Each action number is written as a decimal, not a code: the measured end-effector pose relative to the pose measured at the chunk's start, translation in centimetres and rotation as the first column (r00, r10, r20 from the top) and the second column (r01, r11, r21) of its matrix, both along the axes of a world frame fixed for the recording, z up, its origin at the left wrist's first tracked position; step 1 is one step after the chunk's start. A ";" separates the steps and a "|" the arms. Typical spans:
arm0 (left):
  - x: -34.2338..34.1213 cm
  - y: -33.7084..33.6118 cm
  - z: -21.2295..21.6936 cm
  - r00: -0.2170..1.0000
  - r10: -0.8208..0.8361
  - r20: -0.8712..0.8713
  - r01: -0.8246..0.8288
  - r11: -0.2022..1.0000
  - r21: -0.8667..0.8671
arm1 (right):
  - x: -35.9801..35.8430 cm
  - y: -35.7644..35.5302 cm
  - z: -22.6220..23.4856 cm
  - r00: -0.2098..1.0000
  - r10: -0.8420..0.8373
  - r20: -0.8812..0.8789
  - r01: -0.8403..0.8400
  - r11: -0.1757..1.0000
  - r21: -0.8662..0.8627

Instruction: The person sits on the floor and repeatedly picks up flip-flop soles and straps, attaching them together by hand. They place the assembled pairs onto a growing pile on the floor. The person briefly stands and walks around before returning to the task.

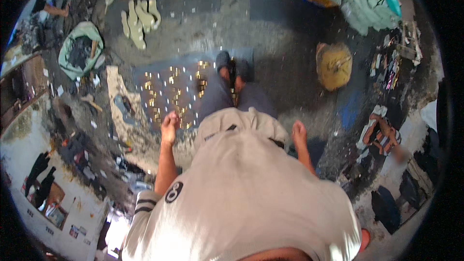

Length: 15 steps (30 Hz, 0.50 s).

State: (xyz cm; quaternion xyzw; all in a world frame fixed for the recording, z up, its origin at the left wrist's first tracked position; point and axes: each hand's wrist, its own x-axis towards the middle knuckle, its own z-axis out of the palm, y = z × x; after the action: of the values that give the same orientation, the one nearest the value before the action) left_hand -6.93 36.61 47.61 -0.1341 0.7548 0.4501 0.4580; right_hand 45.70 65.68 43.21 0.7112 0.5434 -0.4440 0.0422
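Gold pieces (150, 94): small, shiny, in rough columns on the grey sheet (186, 63) on the floor, mostly left of the legs (215, 97); from here I'd judge each light, stiff, perhaps slippery.
Best hold: opposite edges, I'd say, between thumb and fingertip.
Left hand (170, 122): nearest the sheet, fingers partly curled; too blurred for me to tell whether it holds anything.
Right hand (299, 130): beside the hip, fingers hidden; I can't tell its opening or contents.
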 end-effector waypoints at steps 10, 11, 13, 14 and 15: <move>11.9 -16.2 -1.0 0.987 -0.126 0.104 0.138 0.983 -0.120 | 3.8 -5.7 -1.7 0.991 0.065 -0.119 -0.067 0.998 -0.012; 12.3 -14.9 1.3 0.996 -0.088 0.004 0.087 0.984 -0.154 | 3.0 -6.4 0.0 0.985 0.119 -0.127 -0.121 0.993 -0.010; 14.4 -15.8 3.0 0.978 0.195 0.068 -0.188 0.977 -0.101 | 4.1 -7.2 1.2 0.973 0.200 -0.112 -0.202 0.979 0.000; 15.6 -18.2 1.4 0.953 0.216 0.213 -0.216 0.976 -0.026 | 7.5 -7.8 -0.5 0.968 0.234 -0.085 -0.233 0.972 0.028; 15.6 -16.0 2.3 0.955 0.198 0.221 -0.147 0.963 -0.227 | 6.8 -8.0 -0.6 0.998 0.056 -0.033 -0.059 0.993 -0.106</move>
State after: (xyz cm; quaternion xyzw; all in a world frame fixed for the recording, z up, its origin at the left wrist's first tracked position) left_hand 8.64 20.59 49.86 -0.3005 0.7217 0.3875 0.4886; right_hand 52.50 57.65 42.64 0.6852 0.5399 -0.4815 0.0849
